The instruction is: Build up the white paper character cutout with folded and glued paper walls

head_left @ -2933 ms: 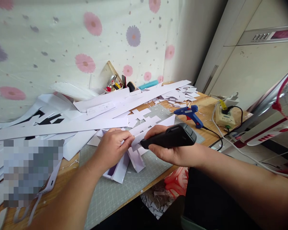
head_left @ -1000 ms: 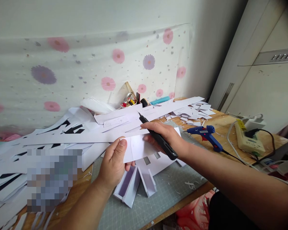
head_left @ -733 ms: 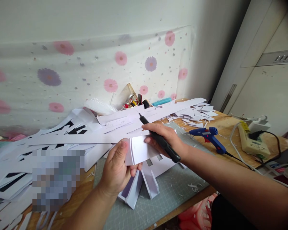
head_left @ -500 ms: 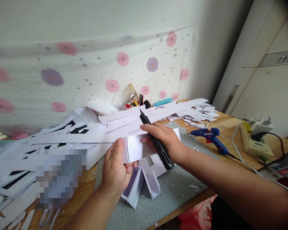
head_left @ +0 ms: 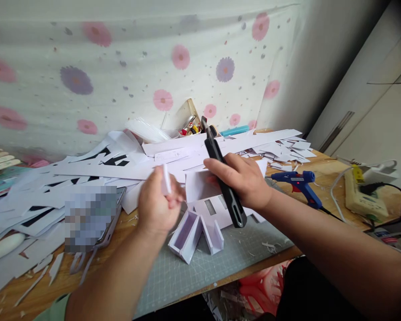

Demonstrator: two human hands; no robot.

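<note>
from here i see the left hand [head_left: 160, 203], a bit blurred, fingers closed around a small white piece [head_left: 166, 178]. the right hand [head_left: 242, 180] is wrapped about a black cutter [head_left: 224, 183], its tip pointing up and away, and also pinches a white card [head_left: 198, 186] behind it. the two pieces are apart, above the grey cutting mat [head_left: 194, 283]. on the mat, just below the card, sit two small folded white channels [head_left: 187, 236]. a blue glue gun [head_left: 296, 180] lies to the right, near heaped scraps [head_left: 284, 151].
</note>
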